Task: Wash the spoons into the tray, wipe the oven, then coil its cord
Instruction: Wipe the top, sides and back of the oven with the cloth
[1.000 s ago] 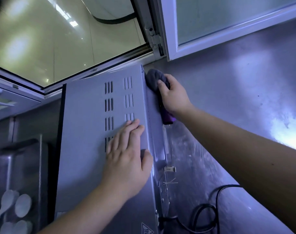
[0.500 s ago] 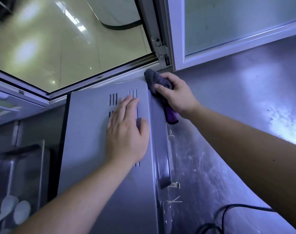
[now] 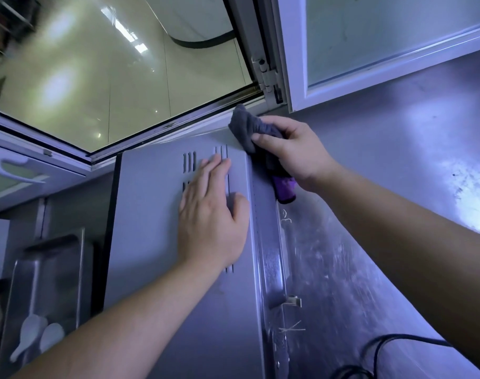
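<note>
Both of the person's forearms were bare to the picture's edge, as were the left hand on top of the oven and the right hand at its far corner.

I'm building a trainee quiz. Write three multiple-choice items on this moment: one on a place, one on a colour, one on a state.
1. Where does the cloth meet the oven? A) its near left corner B) its far right corner C) its underside
2. What colour are the spoons in the tray? A) white B) red C) black
3. How does the left hand lie? A) clenched in a fist B) gripping a spoon C) flat on the oven's top
Answers: 1 B, the right hand grips the cloth against that corner; 2 A, white bowls show in the tray; 3 C, its fingers lie straight over the vent slots.
</note>
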The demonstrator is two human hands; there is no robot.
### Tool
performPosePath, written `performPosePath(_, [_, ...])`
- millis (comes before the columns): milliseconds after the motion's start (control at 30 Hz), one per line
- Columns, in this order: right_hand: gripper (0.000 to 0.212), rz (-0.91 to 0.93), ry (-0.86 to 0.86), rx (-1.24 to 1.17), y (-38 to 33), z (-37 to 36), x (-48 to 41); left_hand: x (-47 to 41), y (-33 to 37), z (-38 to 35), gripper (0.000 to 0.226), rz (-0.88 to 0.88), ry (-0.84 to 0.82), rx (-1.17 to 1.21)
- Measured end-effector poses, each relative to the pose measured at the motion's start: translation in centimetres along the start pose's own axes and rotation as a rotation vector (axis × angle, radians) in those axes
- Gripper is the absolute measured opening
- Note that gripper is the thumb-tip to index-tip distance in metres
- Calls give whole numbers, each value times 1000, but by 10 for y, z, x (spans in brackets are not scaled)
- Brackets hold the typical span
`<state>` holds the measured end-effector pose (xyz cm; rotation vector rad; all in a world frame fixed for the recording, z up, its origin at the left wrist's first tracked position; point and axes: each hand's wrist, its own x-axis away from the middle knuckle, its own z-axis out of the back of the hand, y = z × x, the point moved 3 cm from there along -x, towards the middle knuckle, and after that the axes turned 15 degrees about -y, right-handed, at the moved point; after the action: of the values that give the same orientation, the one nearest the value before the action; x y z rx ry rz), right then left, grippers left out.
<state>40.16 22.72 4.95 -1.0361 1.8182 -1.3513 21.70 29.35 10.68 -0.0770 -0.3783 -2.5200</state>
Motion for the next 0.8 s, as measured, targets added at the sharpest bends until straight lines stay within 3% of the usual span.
performPosePath(200, [14,-77,166,-12,26,0,6,-1,0,0,57,0,3,-3])
performPosePath(400, [14,-188,206,-47,49,9,-2,-1,0,-1,58,-2,-8,-6])
performPosePath(633, [26,-418,221,-134,110,27,0,-1,0,0,58,9,-17,8])
performPosePath(800, [19,-615,246,-173,141,33,10,-1,0,0,60,16,-33,8])
